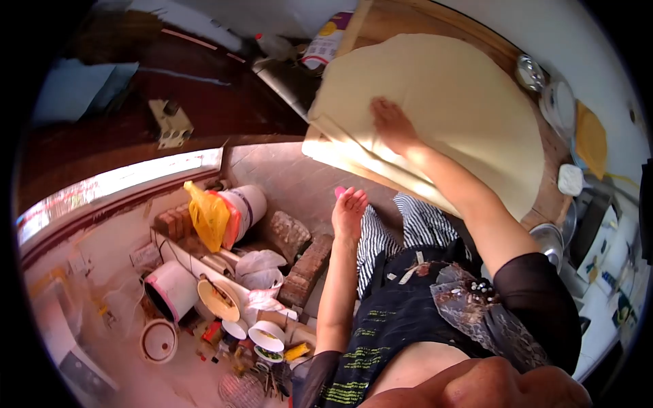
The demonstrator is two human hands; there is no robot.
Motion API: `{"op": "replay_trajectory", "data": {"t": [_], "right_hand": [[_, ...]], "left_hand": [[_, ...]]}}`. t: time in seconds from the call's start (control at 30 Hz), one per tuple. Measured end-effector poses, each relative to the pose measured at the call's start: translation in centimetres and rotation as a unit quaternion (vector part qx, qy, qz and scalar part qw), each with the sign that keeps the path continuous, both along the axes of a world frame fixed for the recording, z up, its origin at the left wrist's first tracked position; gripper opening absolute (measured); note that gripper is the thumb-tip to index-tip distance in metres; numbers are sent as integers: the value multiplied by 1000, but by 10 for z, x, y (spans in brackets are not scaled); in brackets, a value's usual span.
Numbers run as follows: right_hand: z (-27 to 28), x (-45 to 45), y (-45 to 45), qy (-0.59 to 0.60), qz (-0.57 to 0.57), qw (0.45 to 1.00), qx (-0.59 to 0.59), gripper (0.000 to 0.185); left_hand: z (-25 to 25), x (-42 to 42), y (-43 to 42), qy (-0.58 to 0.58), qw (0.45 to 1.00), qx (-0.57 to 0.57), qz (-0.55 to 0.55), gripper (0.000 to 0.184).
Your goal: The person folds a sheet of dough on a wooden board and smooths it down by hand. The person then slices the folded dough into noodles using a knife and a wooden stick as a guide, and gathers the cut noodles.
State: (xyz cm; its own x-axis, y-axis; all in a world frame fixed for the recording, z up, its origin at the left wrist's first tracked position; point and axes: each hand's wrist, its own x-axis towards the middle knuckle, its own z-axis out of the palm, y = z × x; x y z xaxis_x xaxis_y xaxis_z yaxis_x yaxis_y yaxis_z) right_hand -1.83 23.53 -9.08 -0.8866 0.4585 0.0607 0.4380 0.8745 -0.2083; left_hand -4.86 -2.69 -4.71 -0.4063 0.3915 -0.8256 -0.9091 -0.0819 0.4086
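A large, thin sheet of pale dough [456, 102] lies spread over a wooden board [391, 22]. Its near-left edge is folded or rippled and hangs about the board's edge. My right hand [393, 124] rests on the dough near that folded part, fingers stretched out and palm down. Away from the dough, my left hand [350, 207] hangs low in front of my striped trousers [377, 241]. Its fingers look loosely apart, and I see nothing held in it. A small pink thing [339, 192] shows just beyond it, too little visible to name.
Bowls and a lid [532, 73] stand along the board's right side by the wall. A dark red table [224, 112] is at the upper left. On the floor to the left are a white bucket [248, 204], a yellow plastic bag [204, 216], bricks [306, 268] and several bowls [266, 335].
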Motion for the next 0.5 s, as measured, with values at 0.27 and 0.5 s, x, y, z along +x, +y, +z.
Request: {"op": "replay_trajectory", "data": {"t": [0.27, 0.5], "right_hand": [[21, 21, 0, 9, 101, 995, -1, 46], [-1, 73, 1, -173, 21, 985, -7, 55]], "left_hand": [[4, 13, -11, -5, 999, -26, 40, 39], [21, 0, -65, 2, 999, 18, 45, 37]]}}
